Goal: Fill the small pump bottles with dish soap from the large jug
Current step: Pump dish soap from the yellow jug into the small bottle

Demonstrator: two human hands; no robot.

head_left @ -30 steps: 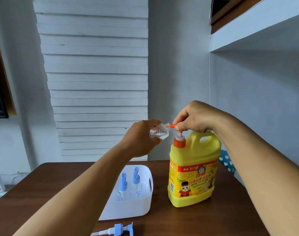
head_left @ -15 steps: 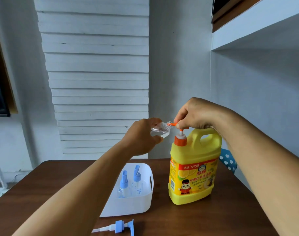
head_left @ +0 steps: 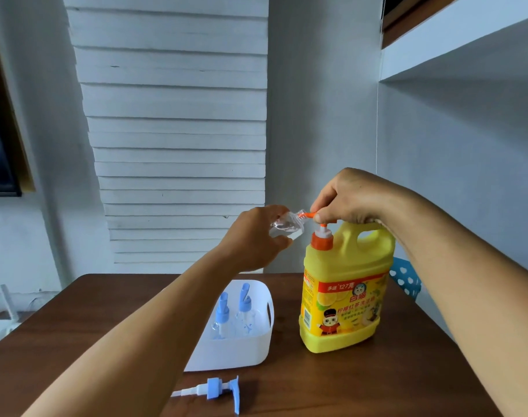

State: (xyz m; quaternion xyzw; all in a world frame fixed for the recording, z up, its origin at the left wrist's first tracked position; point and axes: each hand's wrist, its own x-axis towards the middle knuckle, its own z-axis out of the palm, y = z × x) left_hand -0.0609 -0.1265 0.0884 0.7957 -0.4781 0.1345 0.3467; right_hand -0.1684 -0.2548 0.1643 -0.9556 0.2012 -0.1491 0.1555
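Observation:
A large yellow dish soap jug (head_left: 345, 299) stands upright on the brown table, topped by an orange pump (head_left: 322, 238). My right hand (head_left: 348, 196) grips the pump head from above. My left hand (head_left: 253, 236) holds a small clear bottle (head_left: 287, 227) tilted, its open mouth against the orange spout. Two more small bottles with blue pump tops (head_left: 232, 311) stand in a white tub (head_left: 250, 350). A loose blue pump (head_left: 216, 389) with its white tube lies on the table near me.
The brown wooden table (head_left: 377, 386) stands against a white wall with a slatted panel. A blue dotted chair (head_left: 405, 278) shows behind the jug on the right. A white shelf juts out at upper right.
The pump head has risen from its pressed-down position while my right hand stays on it. My left hand keeps the small bottle at the spout. The view shifted slightly.

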